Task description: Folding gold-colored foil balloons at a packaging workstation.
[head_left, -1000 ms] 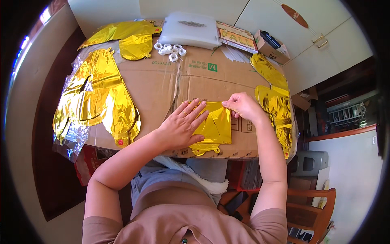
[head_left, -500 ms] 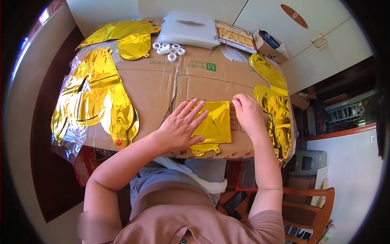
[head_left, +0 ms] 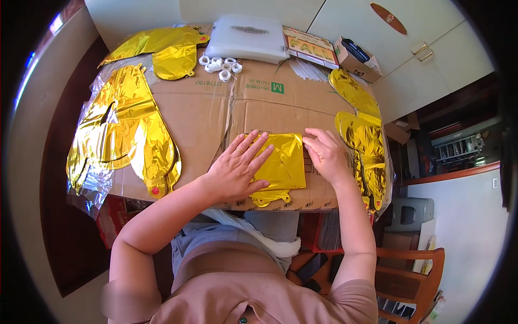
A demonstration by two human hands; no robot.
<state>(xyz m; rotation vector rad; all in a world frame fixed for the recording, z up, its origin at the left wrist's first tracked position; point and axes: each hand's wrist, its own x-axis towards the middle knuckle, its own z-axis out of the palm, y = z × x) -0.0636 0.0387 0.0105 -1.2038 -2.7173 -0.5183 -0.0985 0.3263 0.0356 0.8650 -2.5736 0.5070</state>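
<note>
A gold foil balloon (head_left: 283,167), folded into a flat square, lies on the cardboard near the table's front edge. Its tabbed end sticks out at the near side. My left hand (head_left: 237,164) rests flat across the left part of the foil, fingers spread. At the far right corner of the square is my right hand (head_left: 327,154). Its fingers are bent and somewhat apart, with the thumb tip close to the foil's edge. Whether the thumb touches the foil is hard to tell.
Unfolded gold foil balloons (head_left: 124,135) lie on the left, and more gold balloons (head_left: 360,135) on the right. Behind are white ribbon rolls (head_left: 224,66), a stack of clear plastic sheets (head_left: 245,40), white sticks (head_left: 310,71), a printed card pack (head_left: 310,48) and a small box (head_left: 356,59).
My right hand has moved slightly left to the foil's far right corner, and its closed fingers have loosened apart. My left hand stays flat on the foil.
</note>
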